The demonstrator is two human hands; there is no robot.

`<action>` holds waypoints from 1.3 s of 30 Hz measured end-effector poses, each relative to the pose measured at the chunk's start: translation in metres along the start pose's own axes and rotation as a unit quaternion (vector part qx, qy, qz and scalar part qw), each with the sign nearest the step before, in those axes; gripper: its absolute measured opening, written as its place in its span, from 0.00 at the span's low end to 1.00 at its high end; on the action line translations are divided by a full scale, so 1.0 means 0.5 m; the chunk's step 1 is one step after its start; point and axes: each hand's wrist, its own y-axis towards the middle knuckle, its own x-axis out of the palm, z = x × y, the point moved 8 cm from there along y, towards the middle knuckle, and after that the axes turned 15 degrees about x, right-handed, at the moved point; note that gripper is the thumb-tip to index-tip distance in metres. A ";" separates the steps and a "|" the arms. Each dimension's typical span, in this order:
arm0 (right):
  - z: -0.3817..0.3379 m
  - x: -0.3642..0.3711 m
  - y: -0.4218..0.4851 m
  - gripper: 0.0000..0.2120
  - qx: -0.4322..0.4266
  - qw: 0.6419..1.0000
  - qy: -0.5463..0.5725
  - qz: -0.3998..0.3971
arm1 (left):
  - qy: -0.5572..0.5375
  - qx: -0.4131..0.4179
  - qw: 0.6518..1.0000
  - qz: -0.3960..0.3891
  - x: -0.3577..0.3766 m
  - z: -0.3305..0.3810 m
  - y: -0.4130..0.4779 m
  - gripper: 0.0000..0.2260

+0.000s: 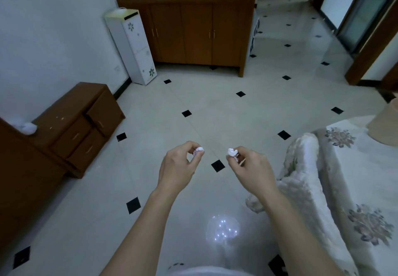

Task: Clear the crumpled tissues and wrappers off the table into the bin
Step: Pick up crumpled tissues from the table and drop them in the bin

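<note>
Both hands are out in front of us over the tiled floor [193, 108]. Our left hand [177, 168] pinches a small crumpled tissue [199, 149] at its fingertips, and our right hand [251, 167] pinches a second white wad [232, 152] the same way; the two wads are near each other but apart. We see nothing between the hands and the floor. To the left stands a low brown drawer cabinet [77, 125], with another white crumpled piece [28, 127] on the dark furniture edge beside it. A white dispenser [133, 45] and a tall wooden cupboard [197, 32] stand at the far wall. On the right a floral cover [355, 179] drapes over furniture that the frame cuts off. We cannot make out a bin; the tan object [385, 123] at the right edge is too cropped to identify.
</note>
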 end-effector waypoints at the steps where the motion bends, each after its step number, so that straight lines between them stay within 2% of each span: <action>1: -0.002 0.000 0.026 0.17 0.001 1.000 0.001 0.000 | -0.003 0.002 1.000 -0.002 0.008 -0.004 0.028 0.05; 13: -0.018 0.047 0.344 0.17 0.036 0.999 -0.005 0.015 | -0.032 0.023 0.999 -0.025 0.115 -0.112 0.359 0.05; 18: -0.038 0.060 0.535 0.16 0.063 0.997 -0.013 0.039 | -0.055 0.038 0.997 -0.046 0.168 -0.173 0.560 0.06; 23: -0.071 0.064 0.727 0.15 0.097 0.992 -0.016 0.073 | -0.054 0.090 0.991 -0.084 0.217 -0.218 0.790 0.06; 30: -0.049 0.024 0.902 0.17 0.166 0.978 -0.027 0.125 | -0.081 0.141 0.979 -0.124 0.315 -0.220 1.023 0.06; 39: 0.096 -0.064 1.054 0.16 0.257 0.951 -0.015 0.170 | -0.122 0.191 0.956 -0.188 0.537 -0.143 1.200 0.05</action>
